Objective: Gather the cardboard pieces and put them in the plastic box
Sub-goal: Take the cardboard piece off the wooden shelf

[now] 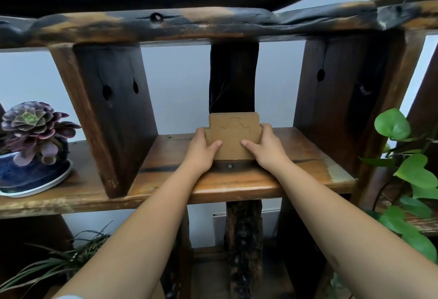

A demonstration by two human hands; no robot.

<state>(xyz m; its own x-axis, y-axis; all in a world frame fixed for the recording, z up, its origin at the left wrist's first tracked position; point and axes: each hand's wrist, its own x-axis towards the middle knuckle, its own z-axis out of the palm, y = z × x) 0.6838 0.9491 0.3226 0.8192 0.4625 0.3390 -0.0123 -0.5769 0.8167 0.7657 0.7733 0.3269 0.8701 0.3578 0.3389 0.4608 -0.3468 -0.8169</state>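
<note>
In the head view, the stack of flat brown cardboard pieces (233, 136) stood upright on the dark wooden shelf (296, 175), clamped between the left hand (203, 149) and right hand (266, 148), equally near. No plastic box was visible.

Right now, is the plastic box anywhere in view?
No. Only the wooden shelf, plants, and both hands, left hand and right hand, clasping the cardboard pieces, show.

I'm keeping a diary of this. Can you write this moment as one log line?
left hand: grip on cardboard stack | right hand: grip on same | stack: upright on wooden shelf | plastic box: unseen
</note>
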